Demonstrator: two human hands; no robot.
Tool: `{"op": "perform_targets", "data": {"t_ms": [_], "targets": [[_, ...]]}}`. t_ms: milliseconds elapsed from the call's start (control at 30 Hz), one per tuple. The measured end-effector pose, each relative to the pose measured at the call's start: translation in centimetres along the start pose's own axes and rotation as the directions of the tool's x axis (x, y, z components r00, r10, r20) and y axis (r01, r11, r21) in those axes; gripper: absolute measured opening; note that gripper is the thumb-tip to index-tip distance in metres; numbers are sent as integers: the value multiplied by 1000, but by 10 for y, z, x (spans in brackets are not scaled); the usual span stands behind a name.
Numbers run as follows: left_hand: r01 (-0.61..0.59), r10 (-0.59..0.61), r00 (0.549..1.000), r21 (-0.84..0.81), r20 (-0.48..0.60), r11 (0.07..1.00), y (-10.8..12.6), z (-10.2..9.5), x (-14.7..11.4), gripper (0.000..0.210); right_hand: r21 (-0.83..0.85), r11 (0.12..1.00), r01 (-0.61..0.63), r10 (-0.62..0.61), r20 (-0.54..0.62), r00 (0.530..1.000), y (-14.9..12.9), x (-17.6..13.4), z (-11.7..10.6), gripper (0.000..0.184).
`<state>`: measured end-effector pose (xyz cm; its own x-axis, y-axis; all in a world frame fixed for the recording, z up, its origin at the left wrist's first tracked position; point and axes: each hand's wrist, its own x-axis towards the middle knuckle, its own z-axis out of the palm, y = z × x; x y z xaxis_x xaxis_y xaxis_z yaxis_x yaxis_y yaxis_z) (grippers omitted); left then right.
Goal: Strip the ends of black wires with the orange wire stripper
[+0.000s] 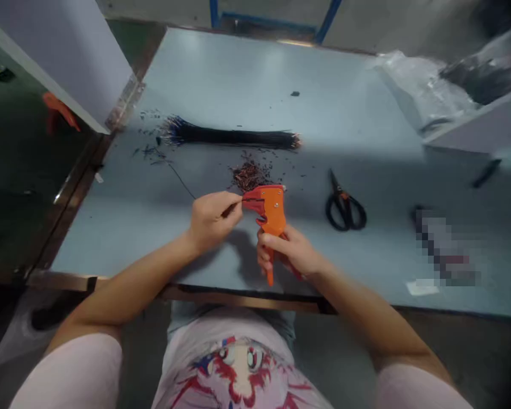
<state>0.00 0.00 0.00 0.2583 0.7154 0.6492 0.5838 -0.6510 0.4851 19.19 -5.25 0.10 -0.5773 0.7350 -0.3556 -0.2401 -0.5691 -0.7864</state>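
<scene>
My right hand [287, 250] is wrapped round the handles of an orange and red wire stripper [273, 207], whose jaws point left. Pinched in my left hand [216, 218] is a thin black wire [182, 182]; its tail runs back up and left from the fist, and its front end meets the stripper's red jaws. Whether the jaws are clamped on it I cannot tell. Just beyond the tool lies a heap of copper-coloured and black scraps [247, 175]. A long bundle of black wires [234, 137] with bared ends rests behind the heap.
Black-handled scissors [346, 211] lie right of the stripper. Farther right are a blurred-out object [445, 250], a white slip [423, 287] and a dark stick [486, 172]. Clear plastic bags [430, 85] sit at the back right. Small clippings [151, 152] are scattered at the left.
</scene>
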Motion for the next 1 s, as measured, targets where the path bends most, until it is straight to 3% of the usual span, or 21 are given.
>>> {"op": "perform_targets", "data": {"t_ms": [267,733,800,900,1000], "targets": [[5,-6,1000,-17,-14,1000,-1,2,-2,10,39,999,13,-11,-41,999,-1,4,4,40],[-5,2,999,65,48,998,-11,-1,4,11,77,997,-13,24,-143,989,-9,7,-4,34],[51,-53,998,86,24,995,-20,-5,6,11,113,993,44,-18,-220,975,-16,7,-12,33],[241,-232,966,81,-110,967,-35,-14,12,8,200,951,236,-130,-436,891,-30,7,-27,30],[301,-300,950,7,-83,953,-43,-15,15,9,191,968,162,-74,-402,913,-34,7,-33,25]]}}
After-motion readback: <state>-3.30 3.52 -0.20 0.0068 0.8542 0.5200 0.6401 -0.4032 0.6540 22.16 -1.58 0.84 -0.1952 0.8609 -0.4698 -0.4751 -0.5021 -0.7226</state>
